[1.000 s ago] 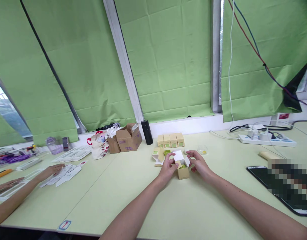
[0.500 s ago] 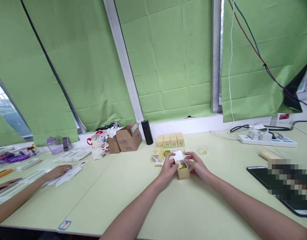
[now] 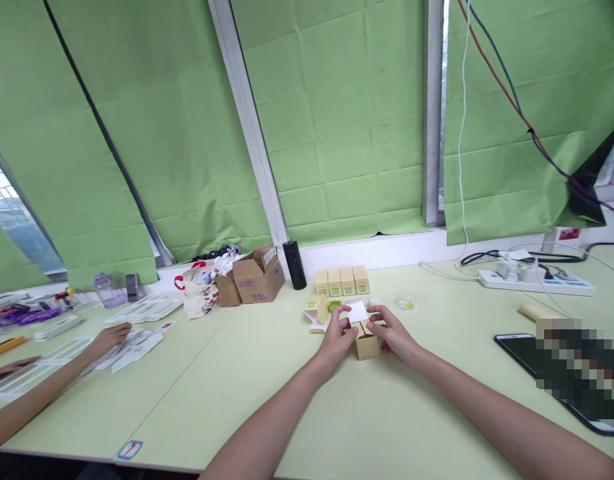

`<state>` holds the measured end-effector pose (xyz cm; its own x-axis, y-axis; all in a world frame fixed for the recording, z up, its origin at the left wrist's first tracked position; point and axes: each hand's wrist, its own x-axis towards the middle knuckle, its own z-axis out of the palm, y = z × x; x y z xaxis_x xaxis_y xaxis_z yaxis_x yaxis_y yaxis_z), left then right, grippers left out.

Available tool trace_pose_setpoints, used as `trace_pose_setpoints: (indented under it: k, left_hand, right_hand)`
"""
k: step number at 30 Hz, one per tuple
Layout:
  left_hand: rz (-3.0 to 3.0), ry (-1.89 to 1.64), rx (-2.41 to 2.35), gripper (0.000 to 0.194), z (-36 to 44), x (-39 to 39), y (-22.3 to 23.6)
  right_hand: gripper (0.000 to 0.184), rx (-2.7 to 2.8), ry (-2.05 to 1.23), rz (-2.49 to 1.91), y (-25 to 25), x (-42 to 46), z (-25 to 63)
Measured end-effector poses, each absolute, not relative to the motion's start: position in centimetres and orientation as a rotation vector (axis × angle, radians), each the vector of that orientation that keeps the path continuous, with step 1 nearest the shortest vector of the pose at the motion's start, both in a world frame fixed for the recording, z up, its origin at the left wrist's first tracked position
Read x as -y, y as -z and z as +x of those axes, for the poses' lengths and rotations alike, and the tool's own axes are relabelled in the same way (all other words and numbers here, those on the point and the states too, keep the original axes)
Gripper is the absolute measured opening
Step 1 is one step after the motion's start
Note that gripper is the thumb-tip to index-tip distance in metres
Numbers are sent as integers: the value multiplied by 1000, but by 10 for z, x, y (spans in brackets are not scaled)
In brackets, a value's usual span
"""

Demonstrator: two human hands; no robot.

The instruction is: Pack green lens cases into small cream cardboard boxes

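Observation:
Between my two hands on the pale table stands a small tan cardboard box (image 3: 367,347). Its white-lined lid stands up at the back, and its side flaps are folded inward over the opening. My left hand (image 3: 339,335) is closed on the box's left side, thumb on the left flap. My right hand (image 3: 391,332) grips the right side, with fingertips on the right flap. Just beyond my left hand are another opened small box (image 3: 314,308) and a green item (image 3: 335,305). What lies inside the held box is hidden by the flaps.
Several closed tan boxes (image 3: 341,281) stand in a row behind. A clear plastic piece (image 3: 405,301) lies to the right, near a power strip (image 3: 537,282) and a phone (image 3: 527,357). At left, a co-worker's hand (image 3: 109,339) touches papers. A black cylinder (image 3: 295,265) stands at the back.
The right flap of the small box has come down over the opening, hiding the green contents that showed before. The co-worker's hand at left has shifted slightly left over the papers.

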<state>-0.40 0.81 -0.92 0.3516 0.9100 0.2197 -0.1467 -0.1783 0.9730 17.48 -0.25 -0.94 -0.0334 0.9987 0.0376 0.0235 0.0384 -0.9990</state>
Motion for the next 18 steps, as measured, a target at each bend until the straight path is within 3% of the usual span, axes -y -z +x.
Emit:
trace_pose_setpoints:
  k: [10,18]
  left_hand:
    - [1456,-1196,-785,66,-5,-7,8]
    - [1521,-1191,-817,49,-4,-5,6]
  right_hand:
    - [43,1307,-1176,-1178,13,0,173]
    - [43,1285,-1185,-1163,12,1,174]
